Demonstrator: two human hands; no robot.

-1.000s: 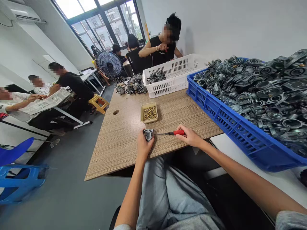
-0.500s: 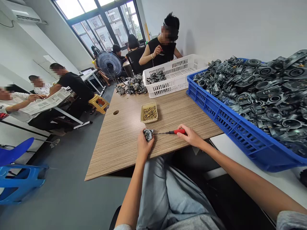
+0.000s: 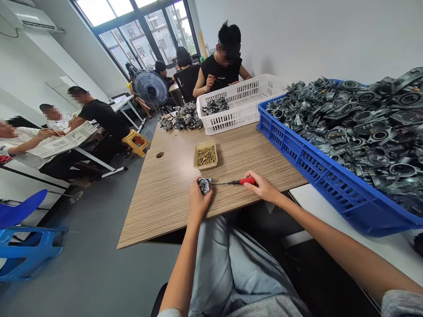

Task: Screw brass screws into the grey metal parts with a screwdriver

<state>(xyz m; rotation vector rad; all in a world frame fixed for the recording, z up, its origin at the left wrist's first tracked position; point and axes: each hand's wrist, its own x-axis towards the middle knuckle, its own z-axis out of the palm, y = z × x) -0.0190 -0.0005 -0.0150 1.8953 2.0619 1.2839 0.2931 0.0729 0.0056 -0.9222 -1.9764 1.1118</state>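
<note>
My left hand grips a small grey metal part and holds it against the wooden table near its front edge. My right hand is closed on the red handle of a screwdriver. Its thin shaft lies level and its tip meets the right side of the metal part. A shallow tan tray of brass screws sits just beyond the part.
A blue crate heaped with grey metal castings fills the right side. A white basket and a pile of metal parts stand at the far end, where a person in black sits. Other people, a fan and blue stools are on the left.
My hands, the part and the screwdriver have stayed in place. The person across the table has lowered the head and arms toward the white basket.
</note>
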